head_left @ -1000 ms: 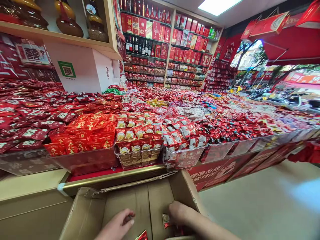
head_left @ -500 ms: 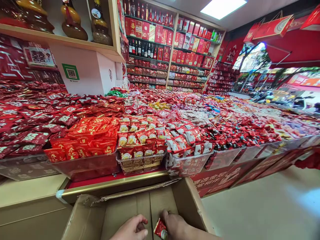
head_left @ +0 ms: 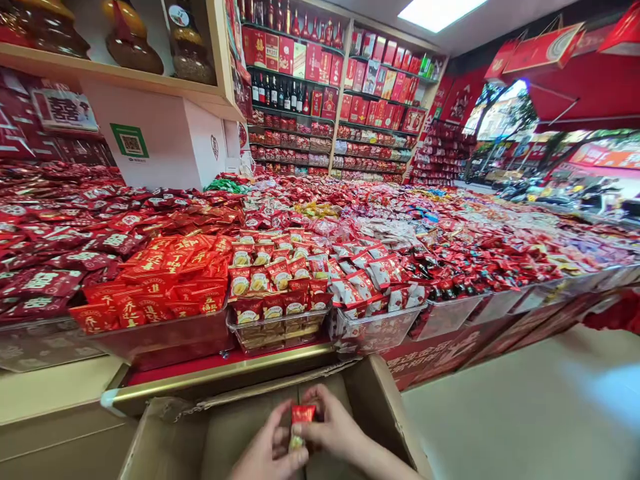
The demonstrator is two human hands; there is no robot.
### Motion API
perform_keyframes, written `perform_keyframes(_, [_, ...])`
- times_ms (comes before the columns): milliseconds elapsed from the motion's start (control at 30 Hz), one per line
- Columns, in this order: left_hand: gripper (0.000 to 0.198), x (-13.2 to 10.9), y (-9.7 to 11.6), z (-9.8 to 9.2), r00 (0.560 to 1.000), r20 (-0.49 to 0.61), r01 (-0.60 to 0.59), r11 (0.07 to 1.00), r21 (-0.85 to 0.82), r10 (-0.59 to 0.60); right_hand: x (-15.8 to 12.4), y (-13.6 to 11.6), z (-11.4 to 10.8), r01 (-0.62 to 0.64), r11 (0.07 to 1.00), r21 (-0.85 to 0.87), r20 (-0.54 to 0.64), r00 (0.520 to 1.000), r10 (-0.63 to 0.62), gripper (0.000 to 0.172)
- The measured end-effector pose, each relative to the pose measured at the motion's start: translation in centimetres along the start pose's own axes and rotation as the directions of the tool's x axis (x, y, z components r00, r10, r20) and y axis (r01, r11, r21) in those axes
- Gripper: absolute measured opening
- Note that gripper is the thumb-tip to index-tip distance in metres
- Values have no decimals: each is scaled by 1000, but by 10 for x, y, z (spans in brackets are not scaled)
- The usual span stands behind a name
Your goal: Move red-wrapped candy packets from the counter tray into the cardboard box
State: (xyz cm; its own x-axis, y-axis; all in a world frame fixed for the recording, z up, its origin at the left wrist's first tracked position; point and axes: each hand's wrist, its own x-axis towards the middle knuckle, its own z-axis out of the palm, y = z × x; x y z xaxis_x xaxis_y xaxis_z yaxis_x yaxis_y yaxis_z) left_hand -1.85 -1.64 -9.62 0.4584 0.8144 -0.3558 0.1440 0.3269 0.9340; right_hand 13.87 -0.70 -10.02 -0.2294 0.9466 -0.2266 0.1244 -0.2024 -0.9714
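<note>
Above the open cardboard box [head_left: 393, 400], a small red snack packet [head_left: 303, 414] with a pale yellow picture is held upright between my two hands. My right hand [head_left: 333, 427] pinches its right side, thumb across the front. My left hand [head_left: 273, 445] curls round its left edge and lower end, fingers and thumb closed in on it. Just beyond the box, a clear bin [head_left: 280, 337] holds rows of similar red packets with yellow fruit pictures and "DURIAN" lettering.
Left of that bin is a bin of bright red packets [head_left: 160, 283]; right of it, one of red-and-white packets [head_left: 367, 283]. A gold-edged counter ledge [head_left: 215, 377] runs behind the box. Shelves of bottles and boxes [head_left: 295, 60] stand at the back. Tiled floor [head_left: 490, 413] lies to the right.
My right hand has lifted the packet from low in the box and turned it upright. My left hand has moved right and closed on it. The view has shifted slightly.
</note>
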Motion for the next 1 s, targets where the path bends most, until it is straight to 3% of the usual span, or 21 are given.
perform_keyframes(33, [81, -3, 11, 2, 998, -54, -21, 992, -122, 14, -1, -12, 3, 27, 988, 152, -25, 999, -24, 39])
perform_keyframes(100, [74, -9, 34, 5, 988, -152, -31, 978, -208, -1, -4, -33, 6, 83, 942, 324, -85, 995, -58, 36])
perform_keyframes(233, [50, -18, 66, 5, 969, -242, -89, 981, -175, 45, -10, -57, 5, 131, 882, 452, -147, 987, -71, 32])
perform_keyframes(333, [49, -21, 73, 9, 957, -282, -124, 978, -169, 73, -12, -62, 4, 167, 850, 499, -221, 973, -61, 29])
perform_keyframes(433, [55, -23, 72, 18, 970, -233, -124, 966, -227, 70, -14, -65, 4, 177, 824, 538, -274, 961, -27, 29])
perform_keyframes(500, [46, -24, 70, 23, 973, -225, -110, 964, -241, 55, -15, -67, 3, 189, 818, 543, -281, 959, -35, 28])
perform_keyframes(600, [31, -25, 65, 20, 946, -314, -126, 985, -120, 82, -20, -71, 1, 251, 837, 487, -310, 945, -103, 25])
perform_keyframes(667, [24, -27, 60, 12, 874, -397, -215, 956, 200, 280, -25, -72, 2, 265, 866, 425, -319, 939, -130, 26])
perform_keyframes(700, [21, -28, 57, 6, 804, -376, -288, 855, 432, 460, -27, -73, 3, 248, 880, 405, -308, 943, -124, 29])
perform_keyframes(767, [29, -29, 50, -6, 614, -113, -398, 429, 811, 782, -30, -72, 5, 193, 900, 390, -279, 957, -84, 35])
perform_keyframes(800, [38, -30, 47, -11, 525, 52, -420, 206, 884, 849, -31, -72, 7, 167, 904, 393, -268, 961, -61, 37])
perform_keyframes(833, [46, -31, 45, -14, 465, 178, -435, 49, 899, 867, -32, -71, 8, 151, 904, 401, -266, 963, -44, 37])
perform_keyframes(867, [51, -31, 43, -16, 443, 240, -448, -18, 894, 864, -32, -70, 8, 151, 900, 409, -274, 961, -37, 36])
perform_keyframes(900, [50, -32, 41, -15, 463, 235, -462, 7, 887, 854, -32, -69, 8, 162, 894, 417, -284, 958, -41, 35])
perform_keyframes(933, [46, -33, 40, -12, 511, 162, -475, 120, 872, 844, -33, -68, 9, 174, 889, 424, -288, 956, -50, 34])
perform_keyframes(1000, [43, -34, 39, -3, 652, -133, -487, 546, 682, 747, -33, -66, 9, 189, 880, 436, -261, 962, -77, 35])
